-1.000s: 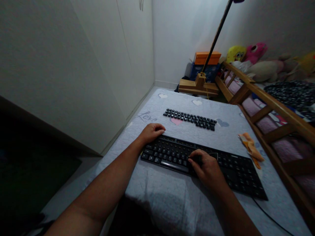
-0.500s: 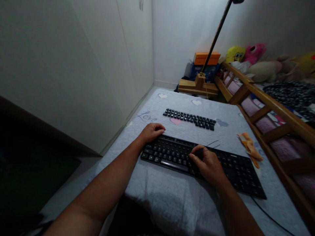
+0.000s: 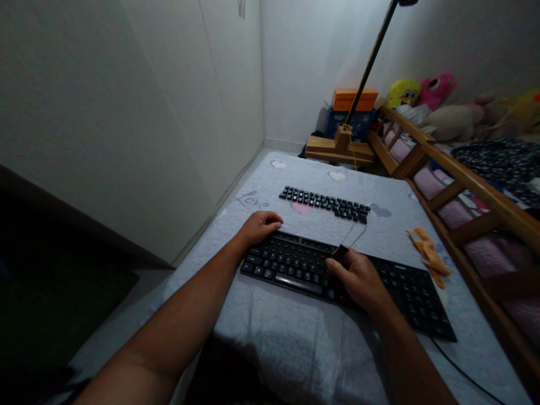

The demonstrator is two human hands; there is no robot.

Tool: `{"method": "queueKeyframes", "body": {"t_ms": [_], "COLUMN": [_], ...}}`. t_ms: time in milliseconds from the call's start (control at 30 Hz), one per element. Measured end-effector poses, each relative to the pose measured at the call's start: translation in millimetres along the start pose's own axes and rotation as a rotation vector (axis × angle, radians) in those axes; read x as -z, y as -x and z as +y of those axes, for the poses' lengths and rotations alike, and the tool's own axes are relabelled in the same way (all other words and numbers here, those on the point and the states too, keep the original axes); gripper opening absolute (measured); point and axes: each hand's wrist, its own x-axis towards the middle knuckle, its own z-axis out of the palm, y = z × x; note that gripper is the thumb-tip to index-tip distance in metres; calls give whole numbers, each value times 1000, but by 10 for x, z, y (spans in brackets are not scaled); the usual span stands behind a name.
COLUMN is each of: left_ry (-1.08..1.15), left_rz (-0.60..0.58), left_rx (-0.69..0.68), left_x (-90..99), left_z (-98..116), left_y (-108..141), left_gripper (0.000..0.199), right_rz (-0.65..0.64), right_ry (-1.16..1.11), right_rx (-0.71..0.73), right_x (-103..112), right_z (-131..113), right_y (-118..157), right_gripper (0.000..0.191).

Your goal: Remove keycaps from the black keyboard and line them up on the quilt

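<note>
A cloth-covered table (image 3: 291,337) carried a keyboard (image 3: 299,261) and loose keys (image 3: 312,198).
The pale blue cloth (image 3: 379,236) bore hearts and the word "Love" at the left; on it the black keyboard lay slantwise across the near half, its right end nearer, its cable (image 3: 464,372) trailing off near right, while the black keys sat in rows beyond and a crumpled orange cloth (image 3: 429,254) lay at the right.

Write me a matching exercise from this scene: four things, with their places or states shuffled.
1. Left hand
2. Right hand
3. Loose keycaps
4. Orange box

A. On top of a blue box
B. Gripping a small black tool with thin wires
C. In rows on the pale cloth
D. At the left end of the keyboard

Pairs: 1-D, 2-B, 3-C, 4-A
</note>
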Motion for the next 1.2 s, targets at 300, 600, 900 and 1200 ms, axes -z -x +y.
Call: {"method": "queueKeyframes", "body": {"t_ms": [300, 600, 900, 1200], "left_ry": [0, -234, -317, -247], "left_rz": [-11, 38, -337, -312], "left_rx": [7, -264, -442, -264], "left_x": [9, 3, -366, -450], "left_z": [42, 399, 993, 922], "left_y": [10, 139, 390, 411], "left_gripper": [27, 19, 26, 26], "right_rz": [18, 65, 65, 83], "right_ry": [14, -51, -44, -35], "right_rx": [4, 44, 201, 308], "right_x": [9, 12, -4, -37], "right_z": [-60, -10, -65, -74], "right_y": [12, 79, 121, 130], "right_gripper": [22, 16, 10, 11]}}
